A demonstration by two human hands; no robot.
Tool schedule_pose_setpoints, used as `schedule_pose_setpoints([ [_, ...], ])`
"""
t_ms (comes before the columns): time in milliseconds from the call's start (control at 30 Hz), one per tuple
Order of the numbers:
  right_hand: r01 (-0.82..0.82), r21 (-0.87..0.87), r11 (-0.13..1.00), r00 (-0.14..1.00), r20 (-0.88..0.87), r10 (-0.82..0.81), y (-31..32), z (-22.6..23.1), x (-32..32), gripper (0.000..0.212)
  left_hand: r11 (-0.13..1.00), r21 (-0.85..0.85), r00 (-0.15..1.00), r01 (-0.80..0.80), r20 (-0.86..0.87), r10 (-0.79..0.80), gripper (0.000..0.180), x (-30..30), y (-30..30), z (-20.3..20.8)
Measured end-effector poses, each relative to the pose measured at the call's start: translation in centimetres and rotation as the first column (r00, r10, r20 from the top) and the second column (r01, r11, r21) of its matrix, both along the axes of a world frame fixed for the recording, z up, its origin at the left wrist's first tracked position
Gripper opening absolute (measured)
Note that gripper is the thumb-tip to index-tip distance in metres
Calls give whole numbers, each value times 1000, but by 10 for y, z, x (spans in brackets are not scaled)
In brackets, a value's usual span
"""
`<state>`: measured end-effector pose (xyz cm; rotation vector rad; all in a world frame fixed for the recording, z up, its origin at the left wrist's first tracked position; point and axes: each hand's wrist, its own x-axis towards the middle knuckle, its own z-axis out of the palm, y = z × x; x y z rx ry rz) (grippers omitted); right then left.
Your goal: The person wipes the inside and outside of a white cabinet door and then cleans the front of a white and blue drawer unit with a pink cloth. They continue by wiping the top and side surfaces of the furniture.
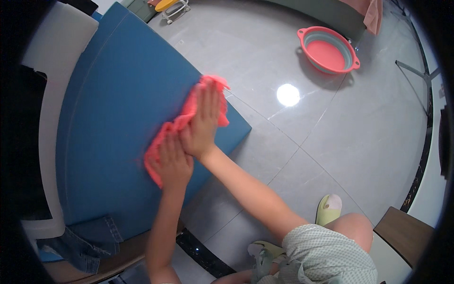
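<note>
A pink cloth [187, 113] lies spread along the right edge of a blue mat-like surface [113, 123]. My right hand [205, 118] presses flat on the cloth's upper part, fingers together and pointing away from me. My left hand [172, 161] lies flat on the cloth's lower part, just below and left of the right hand. Both palms rest on the fabric; neither hand grips it. The image is slightly blurred around the hands.
A pink and grey basin [328, 49] stands on the grey tiled floor [331, 142] at the upper right. Blue denim clothing [85, 244] lies at the mat's near corner. A white cushion [56, 57] borders the mat's left. My green slipper [327, 209] rests on the floor.
</note>
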<state>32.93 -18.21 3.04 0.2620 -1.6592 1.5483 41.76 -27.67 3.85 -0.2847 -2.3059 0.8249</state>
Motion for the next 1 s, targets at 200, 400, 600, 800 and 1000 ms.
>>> schedule_pose_setpoints([
  [200, 3, -15, 1000, 997, 73, -2, 1, -44, 2, 74, 995, -92, 997, 37, 73, -30, 63, -1, 2, -43],
  [400, 38, 102, 994, 988, -154, -22, 0, 22, -4, 75, 977, 118, 981, -176, 106, 164, 61, 11, 9, 27],
  [600, -36, 188, 981, 977, -201, 74, 13, 88, -4, 73, 974, 100, 970, -202, -116, 213, 61, 8, 21, 84],
  [800, 30, 26, 999, 999, 13, -31, 7, 13, -6, 71, 985, -19, 977, -173, -133, 169, 61, -2, 18, 23],
  [1000, 23, -236, 971, 956, 288, 47, -2, -71, 6, 76, 994, -2, 945, -106, 310, 101, 67, 1, 12, -63],
])
